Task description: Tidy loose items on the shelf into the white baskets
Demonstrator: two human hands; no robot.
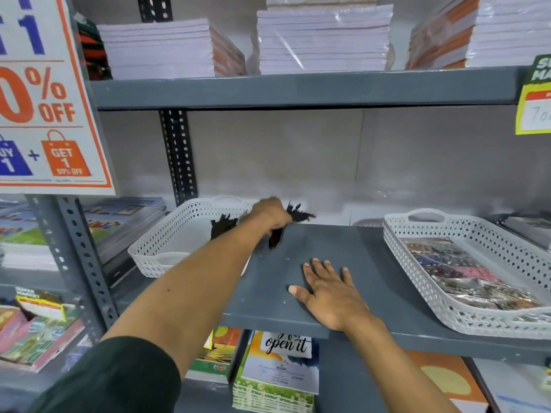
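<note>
The left hand (269, 214) clutches black fringed pieces (298, 215) at the left basket (158, 245) rim. The right hand (331, 290) lies spread flat on bare shelf (372, 263) near the front edge.

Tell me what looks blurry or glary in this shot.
Head view: the left hand and its black items are motion-smeared; plastic wrap on the notebook stack glares; the wide lens bends the shelf edge; the right hand is sharp.

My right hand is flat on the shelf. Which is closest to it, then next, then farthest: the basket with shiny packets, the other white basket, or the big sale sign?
From the right hand:
1. Basket with shiny packets, to its right.
2. Other white basket, left.
3. Sale sign, far upper left.
</note>
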